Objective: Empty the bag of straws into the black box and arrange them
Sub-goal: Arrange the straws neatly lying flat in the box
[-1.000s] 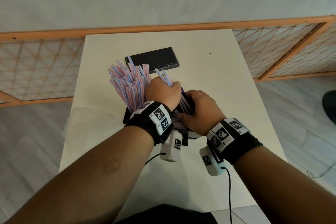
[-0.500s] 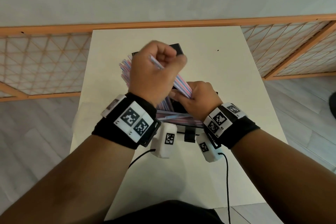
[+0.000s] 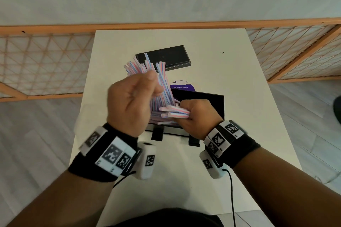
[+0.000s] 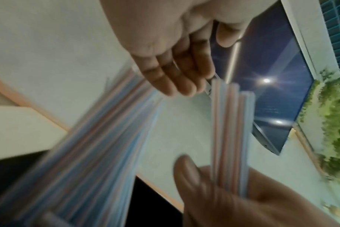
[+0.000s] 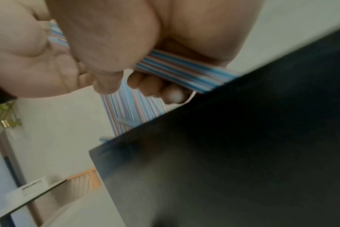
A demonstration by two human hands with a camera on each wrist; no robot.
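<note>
Head view shows the striped straws (image 3: 162, 86) standing tilted in the black box (image 3: 208, 101), which sits on the white surface (image 3: 230, 71) near its middle. At the box's near edge the right hand (image 3: 195, 116) grips a small bundle of straws lying roughly level. Raised beside the tall bunch, the left hand (image 3: 132, 101) has its fingers curled; the left wrist view shows those fingers (image 4: 177, 73) loosely bent with no straw plainly held. Behind the box lies a flat black lid (image 3: 164, 57), and a purple disc (image 3: 182, 86) peeks out between the two.
</note>
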